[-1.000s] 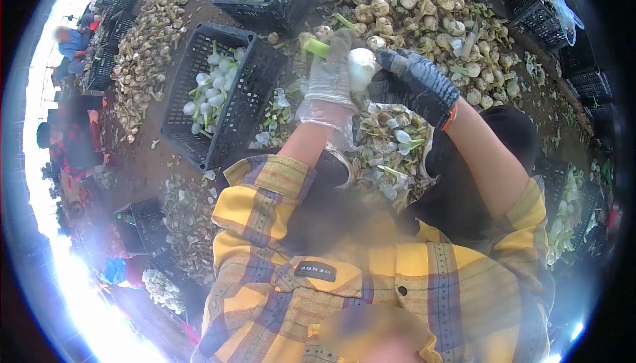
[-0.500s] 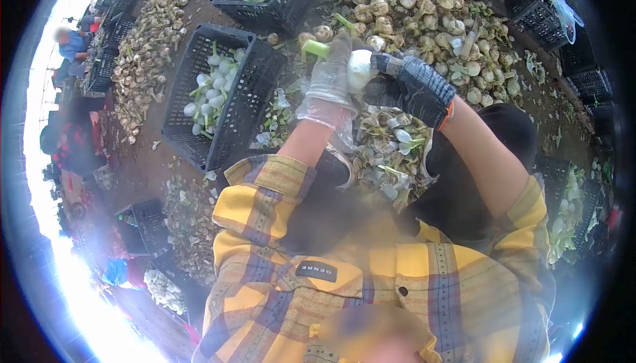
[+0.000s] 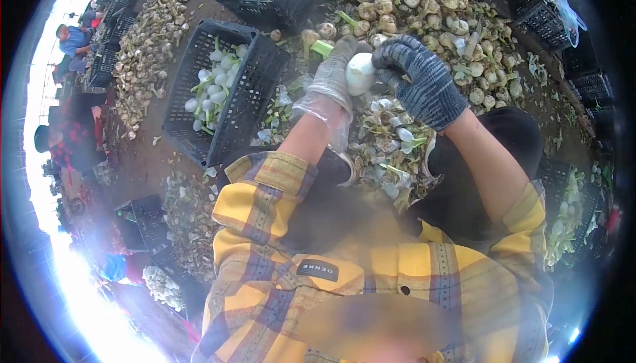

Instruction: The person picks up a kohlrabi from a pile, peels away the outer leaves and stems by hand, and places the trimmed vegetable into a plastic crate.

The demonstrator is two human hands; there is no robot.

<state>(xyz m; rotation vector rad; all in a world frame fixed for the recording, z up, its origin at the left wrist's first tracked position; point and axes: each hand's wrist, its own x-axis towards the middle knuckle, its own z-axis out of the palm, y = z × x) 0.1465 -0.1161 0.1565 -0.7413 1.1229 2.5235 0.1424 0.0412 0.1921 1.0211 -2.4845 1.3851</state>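
A smooth white garlic bulb (image 3: pixel 360 74) with a thick cut green stem (image 3: pixel 322 48) is gripped by my left hand (image 3: pixel 334 74). That hand wears a pale glove with clear plastic around the wrist. My right hand (image 3: pixel 424 81), in a dark grey striped knit glove, has its fingers curled and pinched together at the bulb's right side. Whatever lies between those fingertips is hidden. Below both hands, loose peelings (image 3: pixel 391 157) lie between my legs, with a white piece on a green stem among them.
A large heap of unpeeled bulbs (image 3: pixel 457 25) spreads beyond my hands. Black crates (image 3: pixel 173 111) with white bulbs stand at left and at the top. More crates (image 3: pixel 530 21) line the right side. At far left another heap (image 3: pixel 152 45) lies near a seated person (image 3: pixel 73 41).
My right hand has turned, showing the back of its glove, and its fingers have shifted up beside the bulb. My left hand still holds the bulb, slightly lower and tilted.
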